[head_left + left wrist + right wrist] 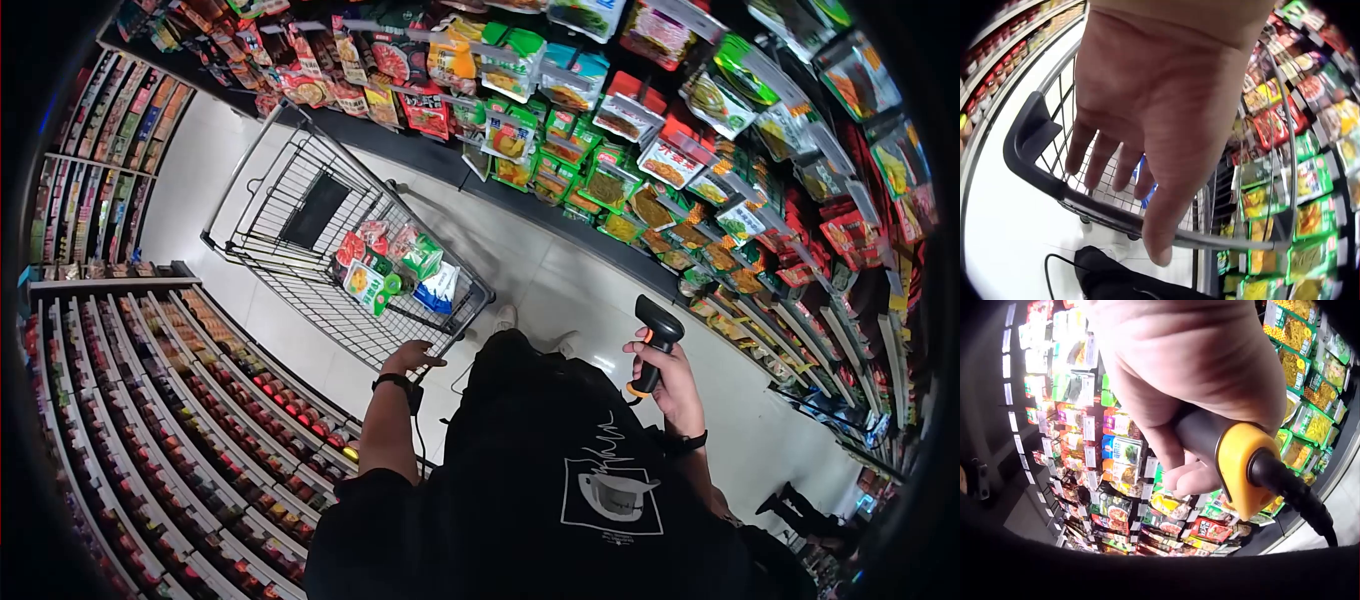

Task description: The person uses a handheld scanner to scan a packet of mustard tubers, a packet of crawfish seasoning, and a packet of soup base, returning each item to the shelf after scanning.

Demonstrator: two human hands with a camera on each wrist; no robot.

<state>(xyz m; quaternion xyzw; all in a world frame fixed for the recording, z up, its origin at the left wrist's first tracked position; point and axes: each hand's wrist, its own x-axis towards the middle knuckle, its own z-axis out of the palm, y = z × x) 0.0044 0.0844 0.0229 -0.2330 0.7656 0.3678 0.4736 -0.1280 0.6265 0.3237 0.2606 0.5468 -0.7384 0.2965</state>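
A metal shopping cart (300,230) stands at the upper left of the head view with several packets (365,285) and a blue and white bag (437,290) inside. The left hand (412,357) is at its near end; in the left wrist view that hand (1147,119) lies over the cart's grey handle (1107,214), fingers extended and thumb on the near side. A black and orange handheld scanner (655,345) is gripped in the right hand (672,378), fingers round its handle. In the right wrist view the scanner's orange end (1238,465) and cable (1291,494) show below the right hand (1197,369).
Hanging packets (610,185) fill the shelves along the top and right. Shelves of jars (200,400) curve along the left. Pale tiled floor (540,250) lies between them. Another person's dark-clothed legs (800,515) show at the lower right.
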